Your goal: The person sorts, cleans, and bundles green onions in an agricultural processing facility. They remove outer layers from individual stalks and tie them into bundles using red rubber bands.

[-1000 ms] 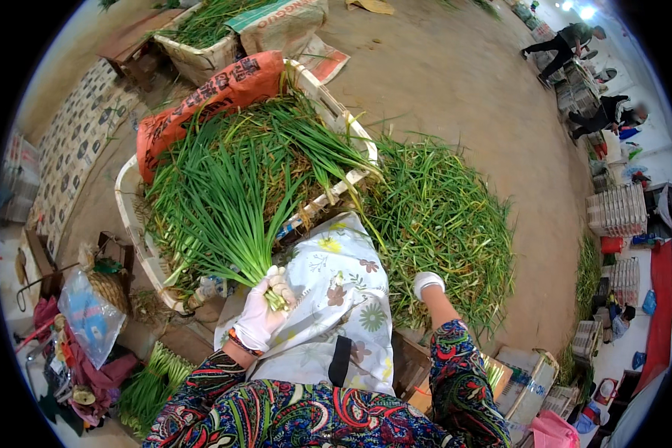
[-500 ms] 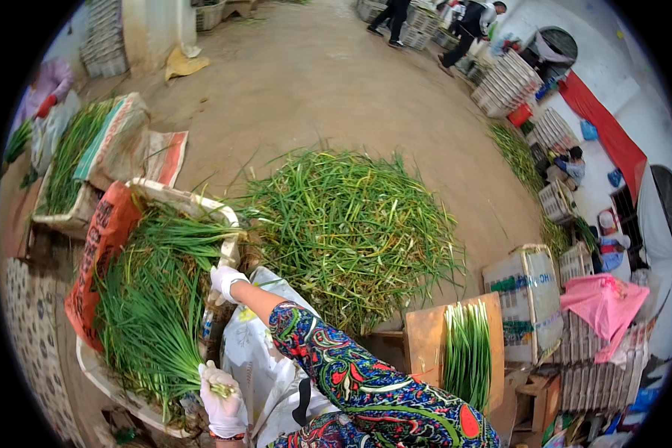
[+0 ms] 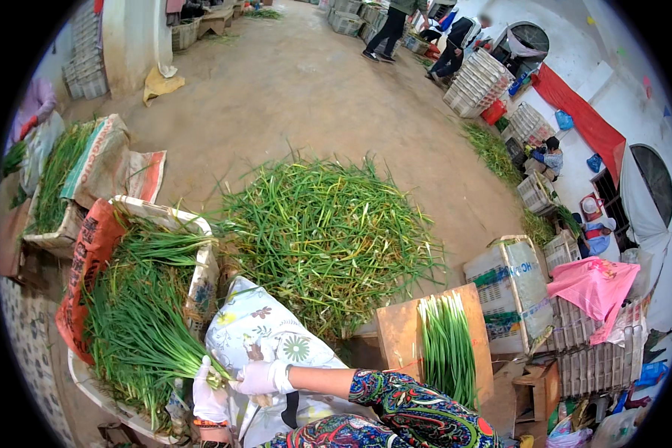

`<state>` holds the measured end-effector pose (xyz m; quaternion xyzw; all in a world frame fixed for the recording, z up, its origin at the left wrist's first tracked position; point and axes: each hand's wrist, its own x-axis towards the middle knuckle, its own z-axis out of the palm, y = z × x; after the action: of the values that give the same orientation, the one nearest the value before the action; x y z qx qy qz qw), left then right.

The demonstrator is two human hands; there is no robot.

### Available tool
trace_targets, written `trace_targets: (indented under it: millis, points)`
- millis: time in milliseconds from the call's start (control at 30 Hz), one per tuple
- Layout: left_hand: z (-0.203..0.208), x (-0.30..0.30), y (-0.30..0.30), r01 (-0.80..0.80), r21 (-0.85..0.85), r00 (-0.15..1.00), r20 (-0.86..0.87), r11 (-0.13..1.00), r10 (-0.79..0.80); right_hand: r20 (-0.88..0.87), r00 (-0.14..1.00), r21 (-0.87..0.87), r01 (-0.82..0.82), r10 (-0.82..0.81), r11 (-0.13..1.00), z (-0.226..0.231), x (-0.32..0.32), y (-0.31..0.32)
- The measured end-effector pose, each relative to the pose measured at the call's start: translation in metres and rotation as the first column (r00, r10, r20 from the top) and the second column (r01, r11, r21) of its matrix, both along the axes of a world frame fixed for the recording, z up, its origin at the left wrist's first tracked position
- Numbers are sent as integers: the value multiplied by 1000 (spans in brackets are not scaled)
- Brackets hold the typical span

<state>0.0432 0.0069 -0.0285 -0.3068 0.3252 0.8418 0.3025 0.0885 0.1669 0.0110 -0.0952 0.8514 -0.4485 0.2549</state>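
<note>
My left hand (image 3: 210, 393), in a white glove, is closed round the root end of a bunch of long green chives (image 3: 153, 340). Their leaves fan out to the far left, over a white crate (image 3: 80, 369) filled with more greens. My right hand (image 3: 263, 377), gloved too, comes in from the right, its fingertips drawn together at the pale stem ends beside my left hand. Whether it pinches one stem or several I cannot make out. Under both hands lies a white flower-printed apron (image 3: 284, 340) on my lap.
A heap of loose green trimmings (image 3: 332, 239) covers the floor ahead. To the right, trimmed chives (image 3: 448, 347) lie on a wooden board (image 3: 396, 336). An orange sack (image 3: 89, 276) hangs over the crate's left side. Stacked crates (image 3: 601, 351) and people stand farther off.
My right hand has moved from the crate's near rim back toward me, to the stem ends at my left hand. The left hand keeps its grip on the chives. The view has shifted slightly.
</note>
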Motion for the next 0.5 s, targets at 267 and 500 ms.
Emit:
trace_targets:
  millis: [267,500]
  points:
    - [10,19,-21,62,57,988,-148,996,-53,-125,980,41,160,-154,986,1,-27,-21]
    - [44,16,14,26,44,995,-98,999,-22,-440,894,223,14,87,975,2,-11,3]
